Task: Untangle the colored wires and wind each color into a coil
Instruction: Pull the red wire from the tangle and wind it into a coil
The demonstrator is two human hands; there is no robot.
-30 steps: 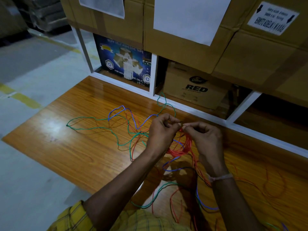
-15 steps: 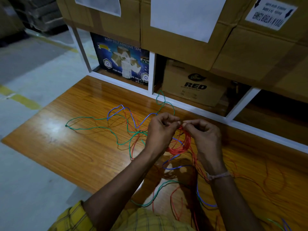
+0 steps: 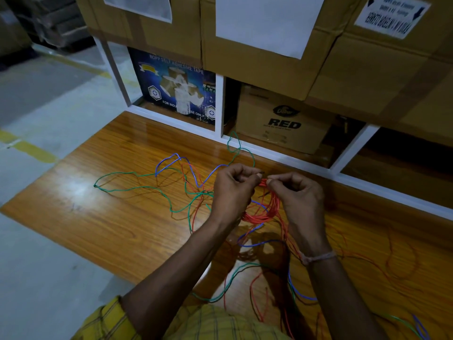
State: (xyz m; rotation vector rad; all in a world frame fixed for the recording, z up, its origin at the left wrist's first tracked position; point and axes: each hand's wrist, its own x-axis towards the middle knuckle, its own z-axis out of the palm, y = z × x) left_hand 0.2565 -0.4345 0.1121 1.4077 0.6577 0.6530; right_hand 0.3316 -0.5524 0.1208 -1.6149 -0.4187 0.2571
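A bundle of red wire loops (image 3: 266, 212) hangs between my two hands above the wooden board (image 3: 103, 217). My left hand (image 3: 232, 190) and my right hand (image 3: 297, 192) both pinch the top of that red bundle, fingertips almost touching. A green wire (image 3: 137, 190) trails off to the left across the board. A blue wire (image 3: 171, 160) arches behind it. More red, green and blue strands lie tangled under my forearms near my lap.
A white shelf frame (image 3: 219, 106) stands at the board's far edge, holding a blue tape carton (image 3: 171, 89) and a brown "RED" carton (image 3: 282, 121). Large cardboard boxes (image 3: 257, 65) stack above. Grey concrete floor (image 3: 36, 106) with a yellow line lies to the left.
Both hands stay pinched together on the red bundle with only slight finger shifts. The wires on the board lie as before.
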